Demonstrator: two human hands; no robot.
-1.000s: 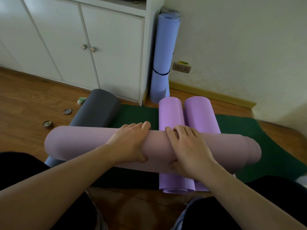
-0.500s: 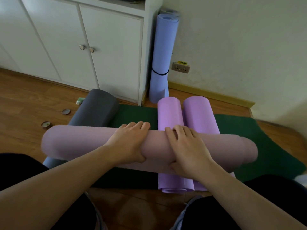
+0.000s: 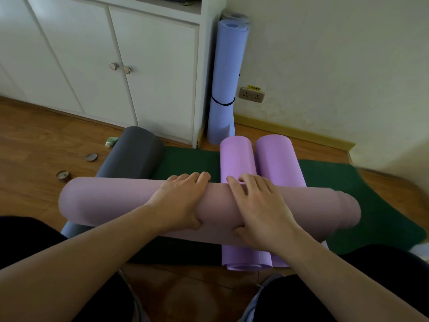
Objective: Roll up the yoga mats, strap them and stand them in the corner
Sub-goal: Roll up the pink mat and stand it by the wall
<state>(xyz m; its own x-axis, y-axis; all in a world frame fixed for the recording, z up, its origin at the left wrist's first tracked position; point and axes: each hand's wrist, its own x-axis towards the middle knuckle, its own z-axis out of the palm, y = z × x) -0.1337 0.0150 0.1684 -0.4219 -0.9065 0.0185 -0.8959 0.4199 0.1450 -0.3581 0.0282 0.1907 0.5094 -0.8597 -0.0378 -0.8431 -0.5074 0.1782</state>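
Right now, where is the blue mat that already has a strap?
In the head view the blue mat stands upright in the corner, between the white cabinet on its left and the wall socket on its right.

Home room: white cupboard, wood floor

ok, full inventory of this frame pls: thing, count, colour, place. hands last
pink rolled mat: 1, dusty pink, lying crosswise on the other mats
purple rolled mats: 2, lilac, side by side under the pink one
grey rolled mat: 1, dark grey, left, under the pink one
green mat: 1, dark green, flat on the floor
blue rolled mat: 1, periwinkle, upright in the corner, black strap round it
cabinet: 1, white, two round knobs
wall socket: 1, beige
small tins: 2, on the floor, left
tube: 1, green-white, by the grey mat
left hand: grips the pink mat
right hand: grips the pink mat
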